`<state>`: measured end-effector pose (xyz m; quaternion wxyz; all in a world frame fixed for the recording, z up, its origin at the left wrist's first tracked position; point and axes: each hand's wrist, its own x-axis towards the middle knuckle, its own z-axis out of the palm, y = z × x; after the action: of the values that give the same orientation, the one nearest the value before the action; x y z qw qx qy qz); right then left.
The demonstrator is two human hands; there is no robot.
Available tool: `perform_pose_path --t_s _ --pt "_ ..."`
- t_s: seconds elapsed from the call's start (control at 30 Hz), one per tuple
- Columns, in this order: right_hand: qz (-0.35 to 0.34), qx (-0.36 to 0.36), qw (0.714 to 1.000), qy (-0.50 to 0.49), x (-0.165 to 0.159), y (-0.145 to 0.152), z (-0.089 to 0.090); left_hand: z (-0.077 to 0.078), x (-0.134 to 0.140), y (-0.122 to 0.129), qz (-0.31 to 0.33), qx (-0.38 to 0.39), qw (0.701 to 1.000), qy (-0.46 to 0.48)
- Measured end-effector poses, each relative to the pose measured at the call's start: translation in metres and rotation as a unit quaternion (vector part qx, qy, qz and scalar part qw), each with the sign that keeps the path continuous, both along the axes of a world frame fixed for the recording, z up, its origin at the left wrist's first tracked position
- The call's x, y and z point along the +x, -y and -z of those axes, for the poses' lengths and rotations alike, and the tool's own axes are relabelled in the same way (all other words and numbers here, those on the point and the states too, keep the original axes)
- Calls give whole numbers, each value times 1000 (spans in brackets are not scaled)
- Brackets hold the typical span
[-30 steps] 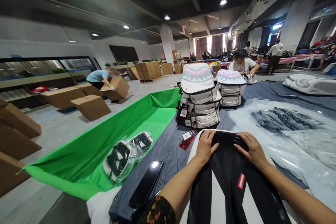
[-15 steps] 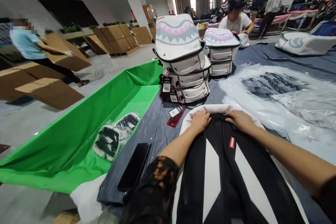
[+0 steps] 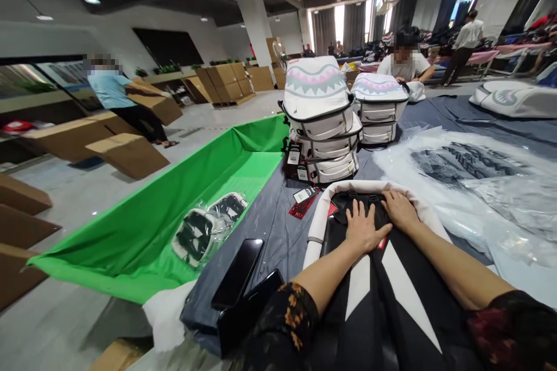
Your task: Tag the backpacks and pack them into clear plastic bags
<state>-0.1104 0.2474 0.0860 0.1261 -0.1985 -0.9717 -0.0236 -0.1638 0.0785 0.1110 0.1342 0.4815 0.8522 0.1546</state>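
black-and-white backpack [image 3: 383, 278] flat on desk [image 3: 270, 226], near edge | left hand [image 3: 363, 229], right hand [image 3: 400, 210] flat, pressing, gripping nothing | risk: phone [image 3: 237, 273] (overhanging) knocked off; hang tags [image 3: 304, 200] snagged

Both hands flat, side by side

Left hand [image 3: 363, 227] lies palm down, fingers spread; right hand [image 3: 399, 209] rests just beside it, farther right, forearms extended.

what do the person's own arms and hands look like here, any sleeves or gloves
Both hands are bare: no gloves, and no rings or watch that the picture shows. The left hand and right hand come out of short dark sleeves. The left sleeve is black with an orange and yellow floral print; the right sleeve is dark with a reddish pattern. Forearms are uncovered.
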Motion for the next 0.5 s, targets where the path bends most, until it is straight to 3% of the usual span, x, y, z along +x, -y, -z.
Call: perform_pose_path --t_s 0.13,0.23,0.37,0.5 --pt "2 18 1000 -2 3 -18 -37 15 0 5 -19 65 997 -45" --pt "30 -24 997 68 -4 -47 -52 21 8 13 -34 92 993 -63" --pt "55 -90 981 161 -26 -77 -45 29 9 13 -29 113 990 -75" --pt "83 -73 983 145 -34 -70 -36 31 -11 -4 -28 85 993 -73"
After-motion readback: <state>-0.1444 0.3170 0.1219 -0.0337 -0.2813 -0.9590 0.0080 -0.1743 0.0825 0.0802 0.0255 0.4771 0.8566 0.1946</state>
